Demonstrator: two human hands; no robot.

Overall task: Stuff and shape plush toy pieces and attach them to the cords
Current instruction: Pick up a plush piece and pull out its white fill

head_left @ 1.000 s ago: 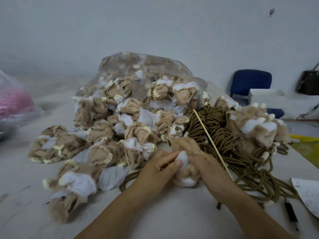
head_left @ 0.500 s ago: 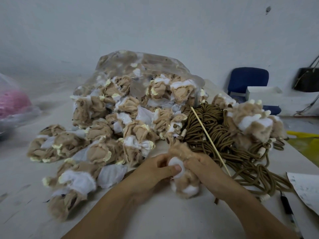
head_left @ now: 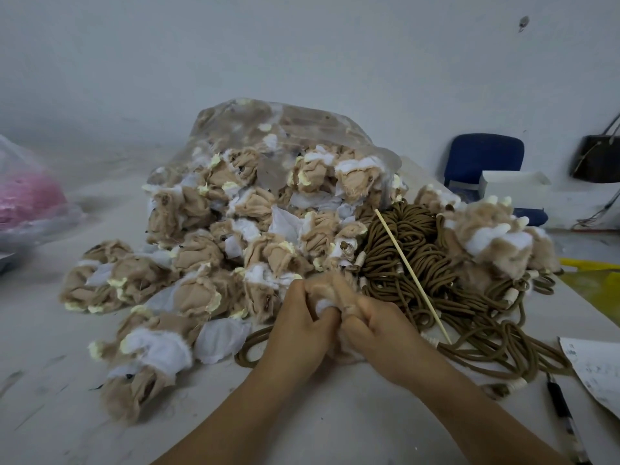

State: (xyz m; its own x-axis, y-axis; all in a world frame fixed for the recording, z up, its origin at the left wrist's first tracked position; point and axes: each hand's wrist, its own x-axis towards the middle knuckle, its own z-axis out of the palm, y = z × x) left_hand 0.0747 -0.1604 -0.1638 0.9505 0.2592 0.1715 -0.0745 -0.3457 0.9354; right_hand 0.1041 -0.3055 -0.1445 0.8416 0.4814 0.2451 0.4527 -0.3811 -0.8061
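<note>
A left hand (head_left: 302, 325) and right hand (head_left: 380, 330) are clenching a tan plush piece (head_left: 327, 286) between them, fingers digging into its white stuffing (head_left: 321, 305), low over the table (head_left: 335, 417). Just right, a thin stick (head_left: 412, 276) is lying across coiled brown cords (head_left: 422, 243); behind, more tan pieces (head_left: 208, 253) are spilling from a plastic bag (head_left: 268, 129).

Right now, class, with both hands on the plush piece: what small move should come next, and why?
Probably push the white stuffing deeper with a thumb. Both the left hand and right hand grip the plush piece, and stuffing shows at its opening; the stick lies unused on the cords.
</note>
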